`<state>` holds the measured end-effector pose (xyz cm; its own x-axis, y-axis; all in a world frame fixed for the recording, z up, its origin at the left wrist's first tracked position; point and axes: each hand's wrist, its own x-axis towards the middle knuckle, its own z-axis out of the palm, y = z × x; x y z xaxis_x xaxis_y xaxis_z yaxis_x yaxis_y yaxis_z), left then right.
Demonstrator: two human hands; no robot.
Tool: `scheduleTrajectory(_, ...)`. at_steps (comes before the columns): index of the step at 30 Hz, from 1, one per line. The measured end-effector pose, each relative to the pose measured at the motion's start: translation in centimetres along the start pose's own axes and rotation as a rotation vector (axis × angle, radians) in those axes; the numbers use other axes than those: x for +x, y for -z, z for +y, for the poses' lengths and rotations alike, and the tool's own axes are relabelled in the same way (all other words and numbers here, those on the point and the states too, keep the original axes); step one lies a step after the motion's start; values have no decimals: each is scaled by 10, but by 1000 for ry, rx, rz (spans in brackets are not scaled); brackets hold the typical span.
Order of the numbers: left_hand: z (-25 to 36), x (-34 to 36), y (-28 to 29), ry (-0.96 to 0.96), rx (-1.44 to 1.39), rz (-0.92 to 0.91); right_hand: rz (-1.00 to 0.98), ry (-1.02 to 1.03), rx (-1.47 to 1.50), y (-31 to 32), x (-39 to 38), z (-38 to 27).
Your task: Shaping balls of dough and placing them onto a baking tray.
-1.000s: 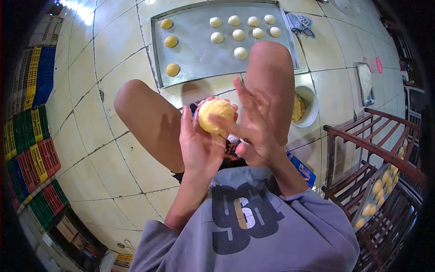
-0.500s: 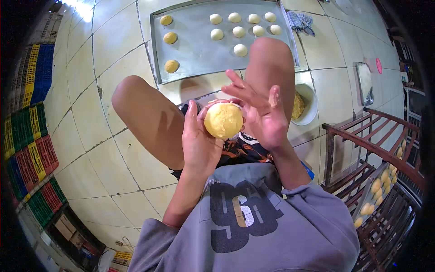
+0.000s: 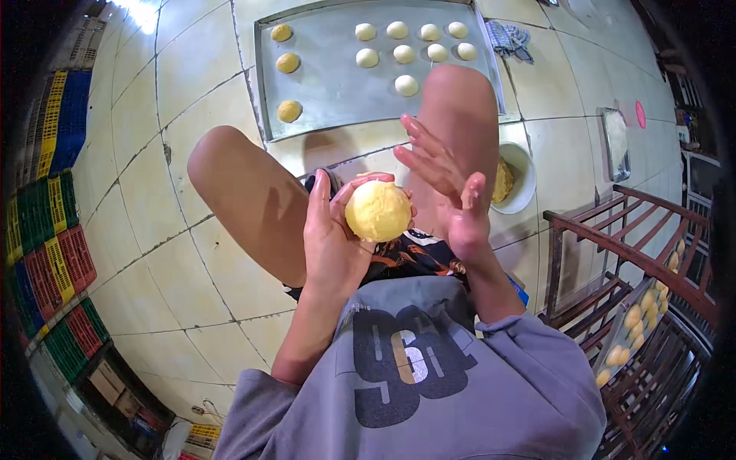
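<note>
A round yellow-coated dough ball (image 3: 378, 211) rests in my left hand (image 3: 334, 238), whose fingers curl round its far side. My right hand (image 3: 458, 201) is held up beside it, fingers spread and apart from the ball, with a moist, smeared look. Beyond my knees lies a large metal tray (image 3: 326, 84). Down its left side sit yellow-coated dough balls (image 3: 287, 63); plain white dough balls (image 3: 404, 54) stand in rows toward its right. Near my right knee is a white bowl (image 3: 524, 180) with a yellow crumbly mass (image 3: 502, 182) in it, partly hidden by my leg.
Stacked plastic crates (image 3: 57, 253) line the left side. At the right stands a brown rack (image 3: 613, 241) holding a tray of baked buns (image 3: 635, 326). A checked cloth (image 3: 510, 40) lies by the tray's right edge, and a small metal pan (image 3: 616, 144) sits farther right.
My right hand has drawn away from the dough ball to the right, and its fingers have spread. My left hand has lowered slightly with the ball still in it.
</note>
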<state>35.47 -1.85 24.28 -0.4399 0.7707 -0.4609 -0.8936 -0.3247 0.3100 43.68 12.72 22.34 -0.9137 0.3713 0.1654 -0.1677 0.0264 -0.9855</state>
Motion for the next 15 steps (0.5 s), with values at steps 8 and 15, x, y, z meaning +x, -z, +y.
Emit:
scheduleTrajectory(8,8,0,-5,128,23,84,-166,-13,-150,6,3,1)
scheduleTrajectory(15,19,9,13,369,217,-226,-174,-59,244,10,14,10)
